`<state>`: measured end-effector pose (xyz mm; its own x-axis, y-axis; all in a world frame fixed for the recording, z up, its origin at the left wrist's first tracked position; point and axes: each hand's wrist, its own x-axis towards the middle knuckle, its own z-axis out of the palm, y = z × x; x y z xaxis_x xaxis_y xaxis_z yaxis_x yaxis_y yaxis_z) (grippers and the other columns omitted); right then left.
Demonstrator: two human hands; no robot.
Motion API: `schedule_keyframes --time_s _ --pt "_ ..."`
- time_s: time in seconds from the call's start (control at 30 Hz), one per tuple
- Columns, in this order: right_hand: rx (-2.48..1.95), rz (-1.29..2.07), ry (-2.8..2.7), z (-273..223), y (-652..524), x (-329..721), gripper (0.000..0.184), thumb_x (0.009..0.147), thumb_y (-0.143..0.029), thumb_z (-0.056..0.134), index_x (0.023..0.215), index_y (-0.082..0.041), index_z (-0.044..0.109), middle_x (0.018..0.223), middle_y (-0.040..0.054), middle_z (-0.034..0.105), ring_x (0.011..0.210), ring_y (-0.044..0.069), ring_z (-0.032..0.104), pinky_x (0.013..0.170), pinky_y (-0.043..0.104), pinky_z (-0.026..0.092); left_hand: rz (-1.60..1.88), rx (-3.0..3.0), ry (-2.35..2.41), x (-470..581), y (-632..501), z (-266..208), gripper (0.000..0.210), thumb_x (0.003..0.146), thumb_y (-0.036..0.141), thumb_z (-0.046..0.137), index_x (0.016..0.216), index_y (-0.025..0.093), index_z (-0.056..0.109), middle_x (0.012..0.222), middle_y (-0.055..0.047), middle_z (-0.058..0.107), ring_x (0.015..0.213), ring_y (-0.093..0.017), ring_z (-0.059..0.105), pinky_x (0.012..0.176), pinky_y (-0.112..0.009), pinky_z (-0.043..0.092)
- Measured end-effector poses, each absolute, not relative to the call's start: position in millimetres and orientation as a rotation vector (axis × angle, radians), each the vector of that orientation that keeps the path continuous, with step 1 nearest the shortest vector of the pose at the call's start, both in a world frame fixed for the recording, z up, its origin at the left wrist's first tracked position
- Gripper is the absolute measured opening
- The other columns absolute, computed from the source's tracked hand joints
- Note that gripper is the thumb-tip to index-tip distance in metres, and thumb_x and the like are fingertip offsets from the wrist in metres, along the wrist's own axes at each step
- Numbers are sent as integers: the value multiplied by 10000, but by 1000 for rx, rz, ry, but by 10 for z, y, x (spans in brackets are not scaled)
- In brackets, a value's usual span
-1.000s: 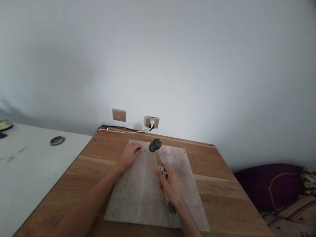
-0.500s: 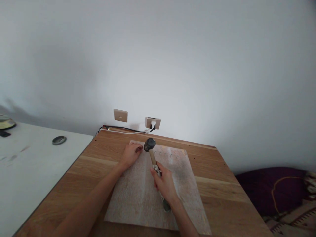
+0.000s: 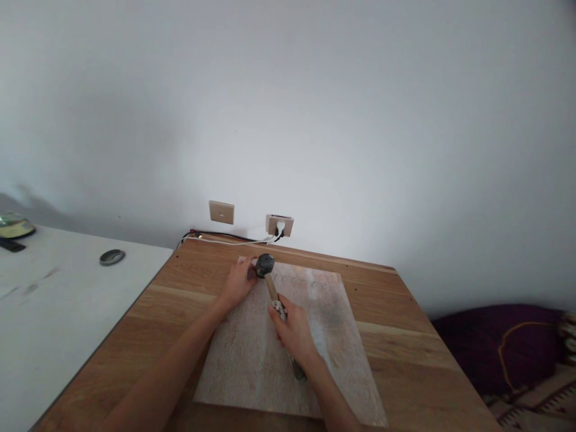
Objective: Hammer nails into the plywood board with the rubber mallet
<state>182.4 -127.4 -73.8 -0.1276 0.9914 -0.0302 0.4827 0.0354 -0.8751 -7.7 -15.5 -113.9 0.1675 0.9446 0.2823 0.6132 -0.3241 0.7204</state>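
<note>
A hammer (image 3: 271,287) with a dark head and a worn wooden handle is in my right hand (image 3: 294,333), fingers wrapped round the grip. Its head is over the far left part of a pale, worn board (image 3: 243,372), close to the fingertips of my left hand (image 3: 238,281). The fingers of that hand are pinched together at the board's far left corner. What they hold, if anything, is hidden behind the hammer head. A row of small marks (image 3: 294,279) runs along the board's far edge, too small to make out.
The board lies on a wooden table (image 3: 396,360) against a white wall. Cables (image 3: 229,240) run along its back edge to a wall socket (image 3: 279,225). On the left stands a white table (image 3: 58,324) with a grey ring (image 3: 112,257). A purple cushion (image 3: 499,342) is at the right.
The hammer head has moved left and slightly down, nearer my left fingertips, with my right hand following. My left hand has stayed at the board's corner.
</note>
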Motion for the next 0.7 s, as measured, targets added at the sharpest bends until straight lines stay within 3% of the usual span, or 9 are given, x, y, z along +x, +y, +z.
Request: schedule_keyframes --time_s 0.1,0.2,0.3,0.4,0.57,0.7 --pt "-1475 1132 -1567 -756 -1354 1858 309 948 -467 531 967 -180 642 504 -62 524 390 138 501 404 231 373 975 2059 1463 -104 -190 -1140 532 773 71 660 1291 182 604 1205 -112 710 1186 -285 629 1073 -455 470" --pt "-1368 1162 -1298 -813 -1565 1929 396 921 -568 574 959 -178 633 565 -34 585 499 150 576 509 247 461 1021 2090 1536 -136 -273 -1122 374 849 184 664 1222 209 653 1288 -114 668 1262 -296 578 1138 -500 430" --pt "-1370 1241 -957 -939 -1849 2022 523 848 -676 621 1035 -188 632 627 -20 612 538 164 593 519 265 480 1085 2035 1635 -111 -401 -1066 166 944 297 591 1017 209 712 1248 -119 668 1224 -296 592 1130 -508 443" --pt "-1445 1280 -720 -1089 -2064 2130 571 794 -765 614 957 -218 606 617 -22 595 472 168 565 444 275 445 1186 1981 1663 1 -609 -972 293 1006 329 479 871 193 701 1226 -143 669 1184 -297 611 1106 -496 468" --pt "-1575 1112 -873 -1127 -2102 2375 604 774 -847 580 733 -245 547 605 12 624 505 196 613 468 300 480 1121 2194 1598 41 -1161 -902 324 977 240 439 1219 202 651 1340 -147 622 1276 -313 573 1126 -542 458" --pt "-1801 883 -1248 -1000 -2077 2574 617 827 -830 541 666 -235 574 519 16 613 458 208 604 456 304 434 885 2267 1798 -340 -1564 -1096 331 982 362 452 1183 203 662 1394 -159 588 1269 -359 600 1077 -597 501"
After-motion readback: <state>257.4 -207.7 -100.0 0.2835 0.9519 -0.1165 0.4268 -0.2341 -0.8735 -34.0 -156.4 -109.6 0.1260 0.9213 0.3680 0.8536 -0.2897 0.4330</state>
